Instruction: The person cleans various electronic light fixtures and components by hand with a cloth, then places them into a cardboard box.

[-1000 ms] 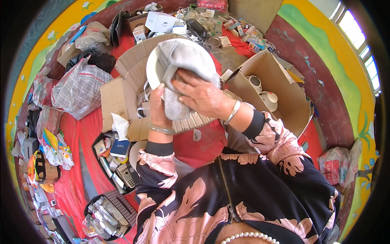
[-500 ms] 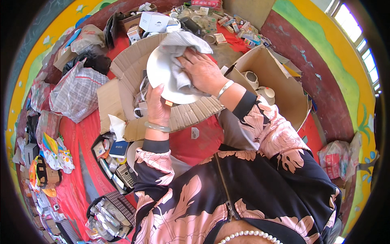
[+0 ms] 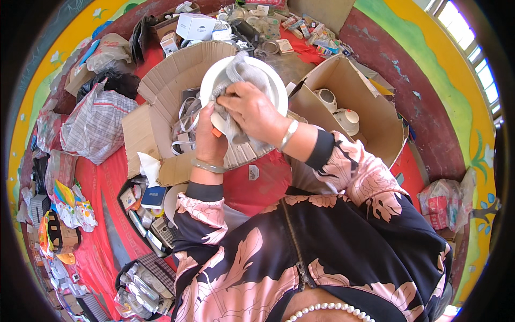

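My left hand [image 3: 210, 137] is closed on the near left edge of a white round dish [image 3: 280, 88]. The dish is tilted and held above an open cardboard box [image 3: 155, 88]. A grey cloth [image 3: 252, 72] lies bunched inside the dish and hangs over its near rim. My right hand [image 3: 255, 110] has its fingers bent and gripping the cloth against the dish, close to my left fingertips. A small orange piece [image 3: 216, 132] shows beside my left thumb; what it belongs to is hidden.
A second open cardboard box [image 3: 375, 118] on the right holds white round pieces [image 3: 347, 121]. To the left stand a checked bag [image 3: 99, 126] and a dark bin [image 3: 137, 214] of small goods. White boxes [image 3: 196, 27] and many small packages lie at the back.
My right hand has moved down and left, from flat on the cloth to curled fingers near my left hand. The dish has turned so more of its far right rim shows.
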Tool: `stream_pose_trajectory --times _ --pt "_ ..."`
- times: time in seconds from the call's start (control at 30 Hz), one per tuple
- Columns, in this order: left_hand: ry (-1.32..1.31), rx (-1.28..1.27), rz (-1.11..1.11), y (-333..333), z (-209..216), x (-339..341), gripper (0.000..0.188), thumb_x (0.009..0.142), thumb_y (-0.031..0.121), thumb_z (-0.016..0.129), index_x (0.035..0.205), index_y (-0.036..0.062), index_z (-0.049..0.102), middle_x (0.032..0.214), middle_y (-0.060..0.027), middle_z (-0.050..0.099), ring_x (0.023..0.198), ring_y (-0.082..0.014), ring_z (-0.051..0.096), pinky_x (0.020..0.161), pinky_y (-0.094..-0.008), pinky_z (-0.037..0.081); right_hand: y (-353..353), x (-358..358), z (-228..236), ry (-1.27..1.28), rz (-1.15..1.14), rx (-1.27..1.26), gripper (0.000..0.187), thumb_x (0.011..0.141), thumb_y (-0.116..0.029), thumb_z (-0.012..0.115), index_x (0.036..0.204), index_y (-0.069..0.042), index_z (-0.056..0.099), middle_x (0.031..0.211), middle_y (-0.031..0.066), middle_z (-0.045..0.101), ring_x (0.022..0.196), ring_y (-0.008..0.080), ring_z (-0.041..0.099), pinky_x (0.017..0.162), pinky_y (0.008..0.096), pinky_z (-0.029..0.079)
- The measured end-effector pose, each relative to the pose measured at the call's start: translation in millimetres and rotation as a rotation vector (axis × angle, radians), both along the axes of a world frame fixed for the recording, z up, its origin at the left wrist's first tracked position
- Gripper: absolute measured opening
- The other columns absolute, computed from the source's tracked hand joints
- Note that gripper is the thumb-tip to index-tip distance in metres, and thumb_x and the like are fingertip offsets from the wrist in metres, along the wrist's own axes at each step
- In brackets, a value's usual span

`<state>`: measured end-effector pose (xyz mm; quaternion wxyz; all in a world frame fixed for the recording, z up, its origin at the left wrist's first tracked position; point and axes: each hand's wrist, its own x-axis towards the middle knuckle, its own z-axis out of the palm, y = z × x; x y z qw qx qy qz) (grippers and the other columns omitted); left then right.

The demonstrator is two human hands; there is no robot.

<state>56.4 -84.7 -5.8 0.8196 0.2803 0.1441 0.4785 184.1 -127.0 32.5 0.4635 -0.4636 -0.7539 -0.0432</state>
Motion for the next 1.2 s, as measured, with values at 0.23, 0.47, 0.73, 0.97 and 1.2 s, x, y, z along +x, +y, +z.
stream_pose_trajectory --times 0.23,0.47,0.73,0.97,1.2 --pt "0.071 0.087 0.058 -0.6 -9.1 -3.4 0.041 0.084 0.025 0.058 0.117 0.0014 0.051 0.11 -0.007 0.059 0.101 -0.0191 0.056 0.09 -0.0335 0.043 29.8 24.0 8.2 -0.284 -0.368 0.046 0.026 0.07 -0.004 0.057 0.096 -0.005 0.064 0.091 0.014 0.055 0.086 0.0322 0.054 0.075 0.0383 0.047" --pt "0.034 0.035 0.195 -1.6 -7.0 -1.5 0.041 0.085 0.028 0.054 0.116 0.0015 0.051 0.111 -0.0084 0.058 0.102 -0.0206 0.056 0.091 -0.0343 0.042 -7.9 41.2 -14.1 -0.309 -0.512 -0.243 0.012 0.071 -0.007 0.055 0.082 -0.004 0.062 0.086 0.0167 0.055 0.082 0.0349 0.055 0.073 0.0411 0.047" --pt "0.032 0.025 -0.015 -12.1 3.5 5.7 0.042 0.09 0.032 0.046 0.119 0.0023 0.049 0.113 -0.0089 0.058 0.104 -0.02 0.055 0.091 -0.0338 0.042 -20.5 -0.3 0.1 0.156 -0.056 -0.185 0.021 0.076 -0.002 0.055 0.096 -0.003 0.062 0.09 0.015 0.058 0.089 0.0334 0.057 0.078 0.0382 0.046" --pt "0.097 0.09 0.06 -12.2 -6.4 5.7 0.034 0.088 0.023 0.054 0.114 0.0016 0.052 0.107 -0.0067 0.06 0.098 -0.0166 0.057 0.087 -0.0317 0.044 36.6 42.3 16.4 0.228 -0.331 0.322 0.019 0.073 -0.002 0.059 0.09 -0.006 0.063 0.09 0.0128 0.059 0.084 0.0311 0.057 0.076 0.0377 0.046" --pt "0.131 0.169 0.051 -9.5 -16.8 3.3 0.03 0.087 0.018 0.055 0.113 0.0024 0.054 0.103 -0.0034 0.059 0.093 -0.0132 0.057 0.083 -0.0282 0.046 28.6 7.7 27.5 -0.265 -0.017 0.087 0.013 0.079 -0.02 0.059 0.089 -0.012 0.062 0.09 0.0055 0.06 0.091 0.0228 0.057 0.092 0.0344 0.038"
